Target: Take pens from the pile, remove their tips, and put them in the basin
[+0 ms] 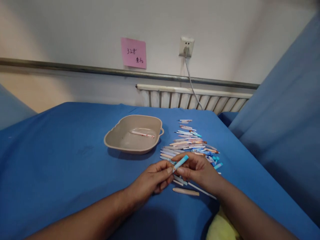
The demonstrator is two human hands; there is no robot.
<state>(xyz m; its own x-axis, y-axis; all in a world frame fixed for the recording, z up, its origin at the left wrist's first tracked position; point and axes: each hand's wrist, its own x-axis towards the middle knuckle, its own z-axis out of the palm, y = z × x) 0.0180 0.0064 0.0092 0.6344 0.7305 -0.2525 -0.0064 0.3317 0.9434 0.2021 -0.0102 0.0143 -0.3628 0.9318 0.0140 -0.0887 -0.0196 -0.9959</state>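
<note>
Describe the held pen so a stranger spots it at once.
On the blue cloth, right of the tan basin, lies a pile of pens. Before it, the left hand and right hand meet at the pale-blue pen. Unlike the others, it is held, brighter blue end up.

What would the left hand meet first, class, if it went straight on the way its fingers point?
Most likely the right hand, just ahead by the light-blue pen; whether the two hands touch is unclear.

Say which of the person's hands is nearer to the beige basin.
Left. The left hand is on the near side of the basin, toward its right; the right hand is farther right, past the left hand.
</note>
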